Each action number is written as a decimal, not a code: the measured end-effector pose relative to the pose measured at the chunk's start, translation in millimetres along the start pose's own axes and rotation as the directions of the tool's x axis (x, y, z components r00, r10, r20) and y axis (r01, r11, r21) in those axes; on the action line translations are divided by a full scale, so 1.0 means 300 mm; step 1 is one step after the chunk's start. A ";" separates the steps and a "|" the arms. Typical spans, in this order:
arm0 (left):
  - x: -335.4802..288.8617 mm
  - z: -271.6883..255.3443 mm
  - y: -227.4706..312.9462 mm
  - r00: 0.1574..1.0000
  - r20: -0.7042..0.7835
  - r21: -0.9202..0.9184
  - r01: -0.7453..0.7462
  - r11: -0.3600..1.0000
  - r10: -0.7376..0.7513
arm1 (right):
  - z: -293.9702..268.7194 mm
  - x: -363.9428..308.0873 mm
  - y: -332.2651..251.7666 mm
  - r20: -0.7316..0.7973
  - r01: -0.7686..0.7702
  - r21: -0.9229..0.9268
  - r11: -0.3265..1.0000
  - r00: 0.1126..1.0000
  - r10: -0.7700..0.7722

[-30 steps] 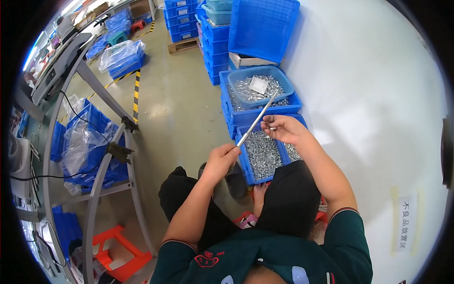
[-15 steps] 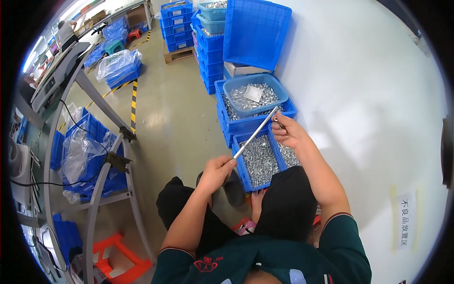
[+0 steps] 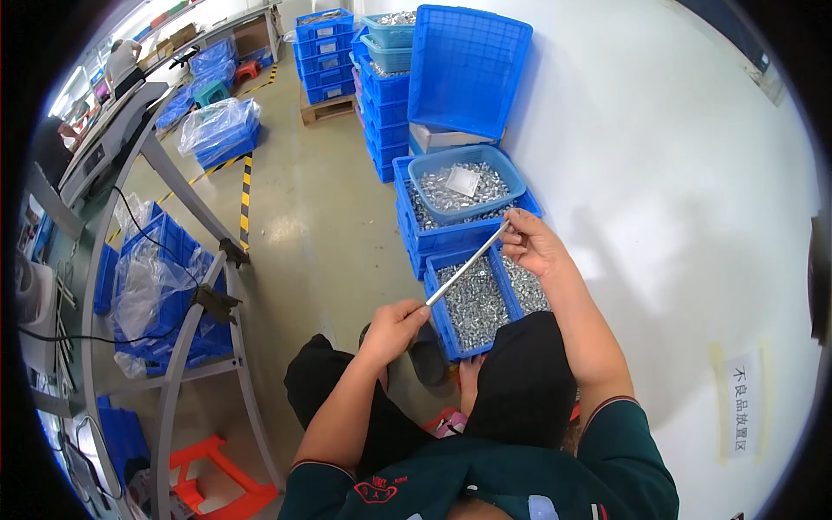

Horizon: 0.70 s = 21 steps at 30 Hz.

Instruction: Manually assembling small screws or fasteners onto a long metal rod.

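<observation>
Head view: both forearms reach forward, the left hand (image 3: 397, 332) closed round the lower end of a slim metal rod (image 3: 464, 269) slanting above a blue bin (image 3: 439, 321) of metal fittings (image 3: 475, 312), the right hand (image 3: 530, 243) pinching its upper tip. Beyond sits a light-blue basket (image 3: 472, 213); the right knee (image 3: 533, 351) blocks part of the neighbouring bin.

You have blue crates (image 3: 323, 56) near the front edge of a pallet (image 3: 326, 111). Your right wall (image 3: 624, 121) bears paper (image 3: 751, 407) (taped up).
</observation>
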<state>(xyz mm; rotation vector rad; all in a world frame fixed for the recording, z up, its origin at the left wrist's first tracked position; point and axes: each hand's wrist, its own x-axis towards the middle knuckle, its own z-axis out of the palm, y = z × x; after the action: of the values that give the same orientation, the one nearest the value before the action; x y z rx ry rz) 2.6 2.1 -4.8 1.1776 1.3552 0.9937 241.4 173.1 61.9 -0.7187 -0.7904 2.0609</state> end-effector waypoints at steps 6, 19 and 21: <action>-0.004 -0.011 0.005 1.000 -0.003 0.018 -0.005 1.000 0.005 | 0.019 -0.032 -0.046 -0.070 0.006 -0.367 0.930 0.997 -0.034; 0.029 0.009 0.059 0.998 -0.065 -0.141 -0.018 0.990 0.009 | 0.085 -0.037 0.056 0.073 -0.302 -0.358 0.884 0.934 0.349; 0.042 0.010 0.056 0.997 -0.066 -0.101 -0.058 0.993 0.051 | 0.031 -0.022 0.012 -0.015 -0.233 -0.273 0.933 0.971 0.238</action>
<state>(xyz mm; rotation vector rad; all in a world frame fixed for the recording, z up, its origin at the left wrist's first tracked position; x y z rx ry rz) 8.0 17.5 8.9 1.1193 1.3110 1.1350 236.4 163.3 66.6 -0.9896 -1.0571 2.1966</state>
